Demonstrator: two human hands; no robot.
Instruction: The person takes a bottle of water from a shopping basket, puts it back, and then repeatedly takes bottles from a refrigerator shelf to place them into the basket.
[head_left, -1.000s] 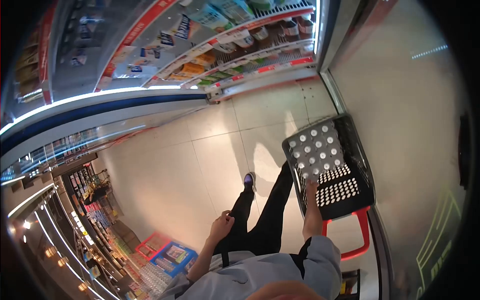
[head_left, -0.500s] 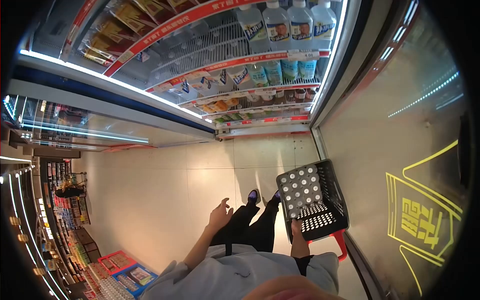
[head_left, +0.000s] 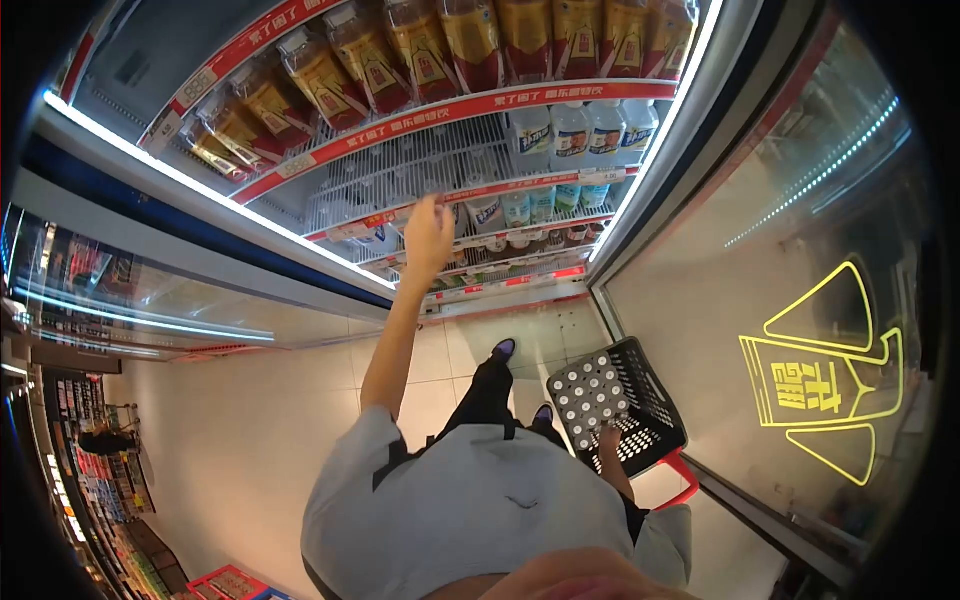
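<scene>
Left hand [head_left: 428,235]: nearest wire shelf [head_left: 385,165]; upright clear bottles [head_left: 572,137] rightward. Right hand [head_left: 609,440]: by bottle pack [head_left: 589,392]. Finger closure: indistinct, both.

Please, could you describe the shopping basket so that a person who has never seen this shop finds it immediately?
Start from the big glass door with yellow lettering, at the right of the picture. Just left of its bottom edge is a black basket with perforated walls. What sets it apart is its red handle and, inside, a grey pack topped with round white tops.
</scene>
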